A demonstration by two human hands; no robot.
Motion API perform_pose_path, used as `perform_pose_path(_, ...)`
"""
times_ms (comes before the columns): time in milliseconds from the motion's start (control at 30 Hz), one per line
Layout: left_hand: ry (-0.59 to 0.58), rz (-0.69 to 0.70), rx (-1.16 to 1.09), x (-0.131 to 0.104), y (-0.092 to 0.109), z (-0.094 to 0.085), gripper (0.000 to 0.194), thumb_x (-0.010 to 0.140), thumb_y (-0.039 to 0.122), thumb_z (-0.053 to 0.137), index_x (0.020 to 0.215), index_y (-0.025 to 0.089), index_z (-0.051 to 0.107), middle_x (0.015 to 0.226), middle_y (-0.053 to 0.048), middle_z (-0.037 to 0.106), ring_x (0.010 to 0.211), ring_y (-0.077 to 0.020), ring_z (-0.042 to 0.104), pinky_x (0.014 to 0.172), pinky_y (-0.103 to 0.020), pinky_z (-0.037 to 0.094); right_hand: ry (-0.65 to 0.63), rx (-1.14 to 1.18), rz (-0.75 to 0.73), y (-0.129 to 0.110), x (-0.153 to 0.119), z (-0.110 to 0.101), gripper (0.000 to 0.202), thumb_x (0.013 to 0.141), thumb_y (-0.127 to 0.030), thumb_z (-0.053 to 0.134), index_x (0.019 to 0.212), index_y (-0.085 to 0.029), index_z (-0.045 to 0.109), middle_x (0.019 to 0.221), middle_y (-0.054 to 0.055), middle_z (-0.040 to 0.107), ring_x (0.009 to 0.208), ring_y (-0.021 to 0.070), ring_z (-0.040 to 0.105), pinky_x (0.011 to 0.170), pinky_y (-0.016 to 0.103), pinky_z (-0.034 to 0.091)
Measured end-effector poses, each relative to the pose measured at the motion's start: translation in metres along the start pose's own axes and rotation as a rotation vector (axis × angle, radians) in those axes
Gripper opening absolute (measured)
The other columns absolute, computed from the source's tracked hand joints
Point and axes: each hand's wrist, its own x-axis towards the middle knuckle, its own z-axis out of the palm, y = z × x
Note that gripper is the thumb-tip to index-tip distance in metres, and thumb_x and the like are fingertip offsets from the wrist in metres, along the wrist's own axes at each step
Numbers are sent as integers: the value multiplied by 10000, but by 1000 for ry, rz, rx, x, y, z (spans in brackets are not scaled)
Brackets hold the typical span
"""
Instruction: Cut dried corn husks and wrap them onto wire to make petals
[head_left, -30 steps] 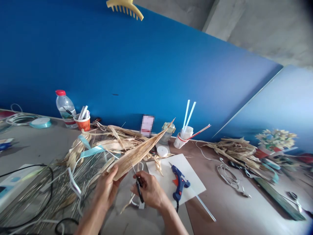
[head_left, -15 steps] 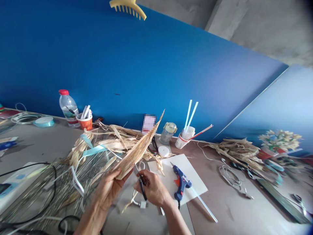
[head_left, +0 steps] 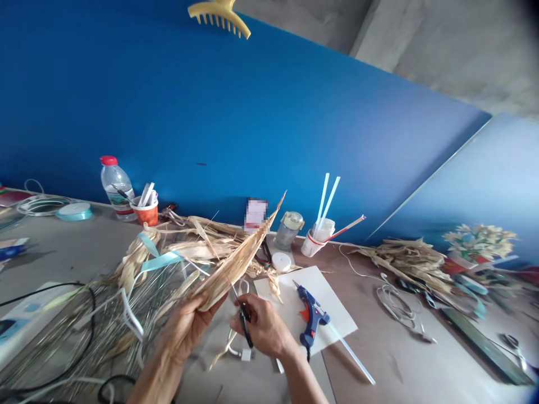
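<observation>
My left hand (head_left: 191, 322) grips the wide lower end of a dried corn husk (head_left: 236, 266), whose narrow tip points up and to the right. In my right hand (head_left: 264, 328) is a pair of black-handled scissors (head_left: 244, 322). Their thin blades reach up to the husk's lower right edge; whether they are cutting into it I cannot tell. More dried husks (head_left: 202, 249) and pale blue ribbon (head_left: 162, 260) lie behind my left hand. Right of my right hand, a blue glue gun (head_left: 311, 317) with a clear glue stick rests on a white sheet (head_left: 337, 308).
Thin metal wires (head_left: 92, 331) spread across the left of the table beside a power strip (head_left: 25, 322). A bottle (head_left: 118, 188), an orange cup (head_left: 145, 212), a jar (head_left: 289, 230) and a white cup (head_left: 314, 244) line the blue partition. A white cable (head_left: 398, 306) lies right.
The view has shifted very slightly. Both hands, the husk and the scissors keep nearly the same positions.
</observation>
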Motion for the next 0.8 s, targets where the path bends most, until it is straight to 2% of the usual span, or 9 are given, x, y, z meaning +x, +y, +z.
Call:
perform_pose_path(167, 42, 30, 38, 2, -1, -1, 420, 753, -64, 518, 1116, 102, 648, 968, -149, 735, 944, -296, 681, 810, -442, 577, -7, -3, 8, -2, -1, 0, 243, 712, -253, 624, 936, -161, 616, 601, -59, 456, 553, 85, 368, 509, 196, 303)
perform_pose_path(333, 63, -2, 33, 3, -1, -1, 386, 737, -63, 533, 1053, 110, 672, 901, -123, 749, 847, -252, 710, 754, -364, 599, -2, -11, 0, -3, 0, -2, 235, 715, -249, 620, 930, -156, 618, 605, -55, 462, 555, 86, 372, 509, 198, 305)
perform_pose_path(600, 112, 17, 107, 1, -1, 1, 398, 714, -60, 568, 1054, 120, 669, 912, -98, 749, 837, -219, 710, 739, -329, 603, -1, -13, 6, 1, 1, -1, 251, 717, -246, 620, 949, -151, 615, 605, -56, 460, 552, 84, 376, 503, 198, 303)
perform_pose_path(800, 137, 69, 188, -1, 0, 6, 330, 698, -19, 611, 988, 121, 689, 881, -80, 750, 816, -207, 708, 741, -329, 601, -3, -20, 5, 2, 1, 0, 246, 713, -240, 615, 943, -151, 617, 603, -55, 466, 542, 83, 371, 493, 195, 299)
